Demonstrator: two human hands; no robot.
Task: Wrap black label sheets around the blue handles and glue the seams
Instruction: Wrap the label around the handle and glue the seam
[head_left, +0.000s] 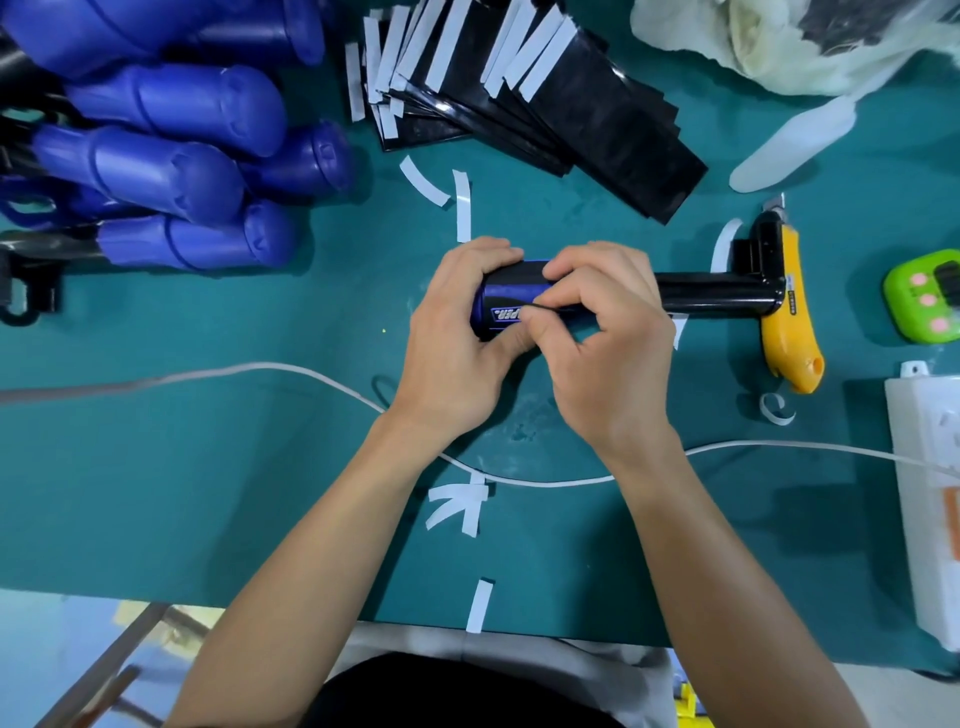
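**A:** What can go wrong from here?

**B:** The seam, I think. The left hand (457, 332) is curled round the free end of the blue handle (506, 296) and grips it just above the middle of the counter (208, 493). The right hand (602, 338) is curled over the same handle, and its thumb pinches the edge of the black label sheet (519, 270) against it. If the thumb slips, or the handle turns inside the left hand, the sheet may sit crooked or wrinkle. Then the edges will not meet well for the glue.

**A:** Anything more?

**B:** The black shaft (711, 296) reaches the yellow knife (789, 332) on the right. I cannot tell if they touch. A strong turn may push the knife.

**A:** And the surface?

**B:** The counter is teal. Biggest on it is the pile of blue handles (171, 156) at far left. Then come the fanned stack of black sheets (571, 124), a pale plastic bag (779, 41), and a white power strip (924, 493) at the right edge. A white cable (260, 369) passes under the forearms. The smallest things are a green device (924, 296) and scattered white strips (462, 208). Of the room I see only a pale, blurred floor below the near edge.
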